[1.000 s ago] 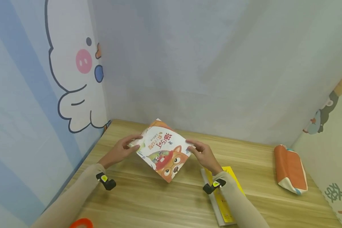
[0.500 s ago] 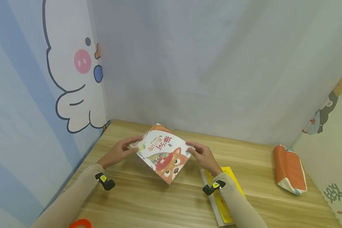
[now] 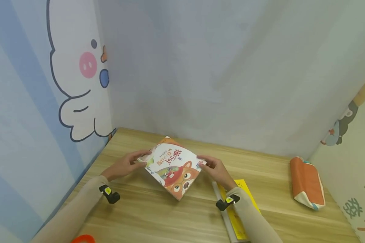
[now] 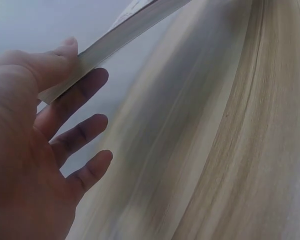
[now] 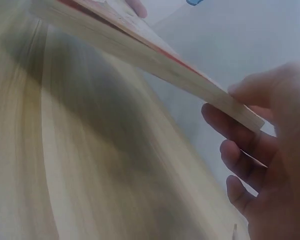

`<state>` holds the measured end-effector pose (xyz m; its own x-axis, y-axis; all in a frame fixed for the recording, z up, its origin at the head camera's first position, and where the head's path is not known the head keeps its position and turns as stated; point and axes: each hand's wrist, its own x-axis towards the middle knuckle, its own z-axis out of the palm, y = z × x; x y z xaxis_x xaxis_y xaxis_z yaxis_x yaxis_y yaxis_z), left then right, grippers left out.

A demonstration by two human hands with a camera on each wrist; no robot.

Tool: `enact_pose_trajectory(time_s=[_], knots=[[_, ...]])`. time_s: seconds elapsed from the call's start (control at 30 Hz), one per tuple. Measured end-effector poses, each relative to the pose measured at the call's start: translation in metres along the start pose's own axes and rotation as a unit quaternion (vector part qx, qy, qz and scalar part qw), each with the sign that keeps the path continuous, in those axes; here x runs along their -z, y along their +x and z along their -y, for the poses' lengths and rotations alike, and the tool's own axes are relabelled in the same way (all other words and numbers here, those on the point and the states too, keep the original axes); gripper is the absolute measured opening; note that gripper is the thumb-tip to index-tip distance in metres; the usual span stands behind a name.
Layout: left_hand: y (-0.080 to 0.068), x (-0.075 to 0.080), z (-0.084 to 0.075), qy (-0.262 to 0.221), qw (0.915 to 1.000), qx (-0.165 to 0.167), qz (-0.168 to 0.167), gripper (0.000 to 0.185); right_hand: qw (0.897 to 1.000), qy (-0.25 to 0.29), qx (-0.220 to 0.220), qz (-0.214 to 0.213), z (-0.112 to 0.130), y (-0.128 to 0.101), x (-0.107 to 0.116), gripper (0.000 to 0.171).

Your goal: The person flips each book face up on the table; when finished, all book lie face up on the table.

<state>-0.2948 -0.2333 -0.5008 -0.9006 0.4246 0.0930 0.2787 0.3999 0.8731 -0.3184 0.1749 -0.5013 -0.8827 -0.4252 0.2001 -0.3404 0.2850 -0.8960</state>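
Observation:
A picture book (image 3: 172, 168) with a white and orange cover, showing an animal in glasses and a red hat, is held turned cornerwise above the table. My left hand (image 3: 125, 166) pinches its left corner, thumb on the cover and fingers underneath. At the opposite corner my right hand (image 3: 216, 170) pinches it the same way. In the left wrist view the page edge of the book (image 4: 117, 42) sits between thumb and index finger, the other fingers spread below. The right wrist view shows the book (image 5: 155, 62) raised off the wood, its shadow beneath.
Under my right forearm lies a yellow book (image 3: 239, 216) on top of a pale one. An orange and white pouch (image 3: 307, 184) stands at the right of the wooden table (image 3: 158, 222). Part of a red-orange ring-shaped thing (image 3: 83, 239) shows at the bottom edge. Curtains surround the table.
Both hands have lowered the book slightly toward the front of the table, keeping the same grip on its corners. The head view has shifted a little.

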Motion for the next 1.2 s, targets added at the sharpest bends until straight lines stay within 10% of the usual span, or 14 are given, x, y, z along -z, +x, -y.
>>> enact_pose_trajectory(time_s=[1.2], knots=[[-0.002, 0.004, 0.015, 0.053, 0.9973, 0.047, 0.018, 0.045, 0.997, -0.065, 0.024, 0.012, -0.014, 0.001, -0.008, 0.036]])
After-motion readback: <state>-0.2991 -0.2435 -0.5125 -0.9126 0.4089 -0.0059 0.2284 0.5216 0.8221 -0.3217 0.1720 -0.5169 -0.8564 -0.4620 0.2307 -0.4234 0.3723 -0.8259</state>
